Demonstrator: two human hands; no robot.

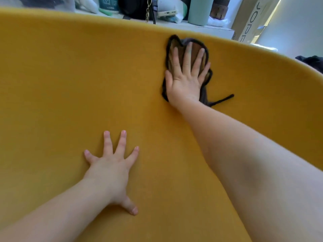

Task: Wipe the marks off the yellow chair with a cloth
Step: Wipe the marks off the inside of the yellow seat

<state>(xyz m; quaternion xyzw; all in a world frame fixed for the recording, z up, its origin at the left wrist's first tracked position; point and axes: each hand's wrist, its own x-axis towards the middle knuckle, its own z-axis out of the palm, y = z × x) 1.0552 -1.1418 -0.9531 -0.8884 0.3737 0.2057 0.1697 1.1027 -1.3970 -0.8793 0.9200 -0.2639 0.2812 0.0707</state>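
The yellow chair (70, 84) pretty much fills the whole view: mustard fabric with a fine weave and a curved top rim. The cloth (181, 49) sits high on the backrest just under that rim, a crumpled brownish piece with dark edging and a thin dark strand trailing off toward the lower right. The right hand (185, 79) is flat on top of it, fingers straight and spread, pressing it onto the fabric rather than gripping, while the left hand (110, 168) rests lower down on bare upholstery, splayed wide with nothing in it.
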